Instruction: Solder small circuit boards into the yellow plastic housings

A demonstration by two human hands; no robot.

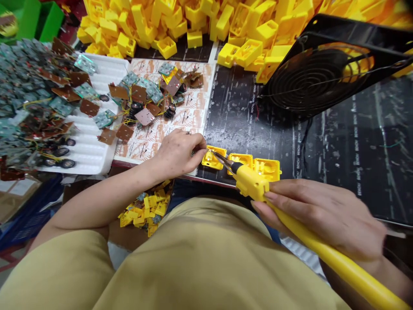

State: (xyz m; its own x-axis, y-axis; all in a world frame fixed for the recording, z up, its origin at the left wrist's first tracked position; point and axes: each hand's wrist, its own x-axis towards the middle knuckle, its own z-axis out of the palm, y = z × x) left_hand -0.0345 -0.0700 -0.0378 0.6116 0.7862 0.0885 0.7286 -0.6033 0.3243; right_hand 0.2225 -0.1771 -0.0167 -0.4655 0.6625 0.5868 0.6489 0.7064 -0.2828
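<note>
My left hand [182, 153] rests at the left edge of the leftmost small yellow casing [213, 162]. Its thumb and forefinger are pinched together; what lies between them is too small to make out. In my right hand [325, 215] is a yellow-handled soldering iron [253, 181] with a black collar and a metal tip. The tip reaches over the inside of the leftmost casing; whether it touches is unclear. Two more open casings, a middle one [242, 160] and a right one [267, 168], stand in a row beside it, partly behind the iron.
A large heap of yellow casings [174, 19] lies along the back. A black fan [322, 73] stands at the right. Wired circuit boards [145, 97] lie on a patterned board [190, 114], with many more on a white tray [97, 157]. Below the edge sits a pile of yellow parts [146, 211].
</note>
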